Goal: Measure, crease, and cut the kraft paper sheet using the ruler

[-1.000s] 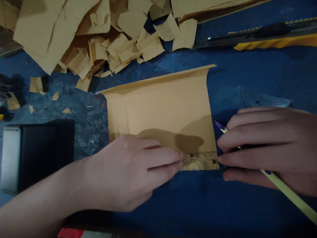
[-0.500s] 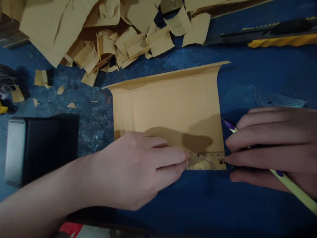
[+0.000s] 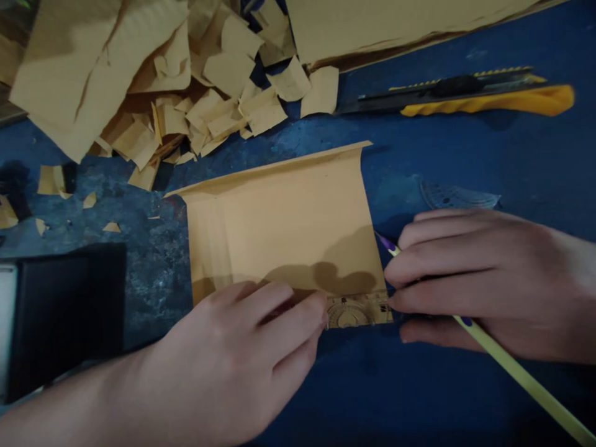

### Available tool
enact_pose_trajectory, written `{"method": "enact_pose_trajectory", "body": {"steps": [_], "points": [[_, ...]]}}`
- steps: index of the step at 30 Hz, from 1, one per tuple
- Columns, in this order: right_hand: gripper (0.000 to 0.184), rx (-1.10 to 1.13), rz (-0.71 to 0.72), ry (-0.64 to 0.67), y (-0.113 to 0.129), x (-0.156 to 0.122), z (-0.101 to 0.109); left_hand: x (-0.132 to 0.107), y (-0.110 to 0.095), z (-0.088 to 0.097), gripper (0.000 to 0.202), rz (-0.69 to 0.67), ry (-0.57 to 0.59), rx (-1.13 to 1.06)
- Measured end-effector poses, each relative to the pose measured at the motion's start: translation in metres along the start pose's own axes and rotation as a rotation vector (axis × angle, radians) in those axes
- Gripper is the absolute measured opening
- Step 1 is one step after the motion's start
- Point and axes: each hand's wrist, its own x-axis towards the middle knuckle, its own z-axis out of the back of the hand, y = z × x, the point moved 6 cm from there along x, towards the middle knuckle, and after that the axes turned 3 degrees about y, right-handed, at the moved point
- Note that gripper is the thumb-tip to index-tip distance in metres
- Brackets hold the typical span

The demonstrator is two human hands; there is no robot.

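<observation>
A brown paper sheet (image 3: 284, 230) with a folded far edge lies on the blue mat (image 3: 465, 161). A small clear protractor (image 3: 356, 310) rests along the sheet's near edge. My left hand (image 3: 242, 354) presses its fingertips onto the protractor's left end. My right hand (image 3: 470, 279) lies fingers together at the sheet's right corner, touching the protractor's right end. A yellow pencil (image 3: 521, 379) with a purple tip runs between its fingers.
A pile of brown paper scraps (image 3: 186, 93) covers the far left. A yellow utility knife (image 3: 465, 96) lies at the far right. A second clear protractor (image 3: 459, 197) sits beyond my right hand. A black box (image 3: 60, 310) stands at the left.
The view has shifted, so everything sits lower and more to the left. Both hands have stayed on the protractor at the sheet's near edge; my left fingers are angled more.
</observation>
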Motion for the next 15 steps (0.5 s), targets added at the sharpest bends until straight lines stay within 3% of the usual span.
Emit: {"method": "enact_pose_trajectory", "body": {"steps": [7,12,15], "points": [[0.01,0.009,-0.059,-0.05,0.0,0.002,0.007,-0.001,-0.003,0.0,0.038,0.018,-0.013,0.023],[0.002,0.014,-0.196,-0.248,0.002,-0.002,0.026,0.0,-0.003,0.0,0.035,0.02,-0.045,0.029],[0.011,0.042,-0.355,-0.337,0.005,-0.004,0.032,0.0,-0.003,0.001,0.033,0.023,-0.06,0.044]]}}
